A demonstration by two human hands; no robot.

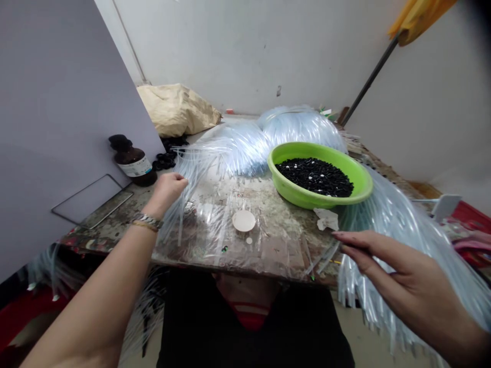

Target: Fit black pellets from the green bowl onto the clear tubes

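Note:
My left hand (pixel 169 191), a watch and a bangle at its wrist, is closed over a loose bundle of see-through plastic tubes (pixel 195 166). Whether a tube is in its fingers is hidden. Thumb and forefinger of my right hand (pixel 399 276) are pinched together, and I cannot make out anything between them. Just beyond those fingertips lies a crumpled white scrap (pixel 327 219). A green basin (pixel 287 190) holds many small black pieces (pixel 314 176) with a few white bits among them. Between my hands, a small white dish (pixel 244 221) sits on the table, a white spot in front of it.
Large heaps of see-through tubes (pixel 307 125) lie at the back, and more drape over the right edge. At the left stand a brown bottle (pixel 134 163) and a bent wire frame (pixel 92 202). A cream sack (pixel 176 110) rests against the wall.

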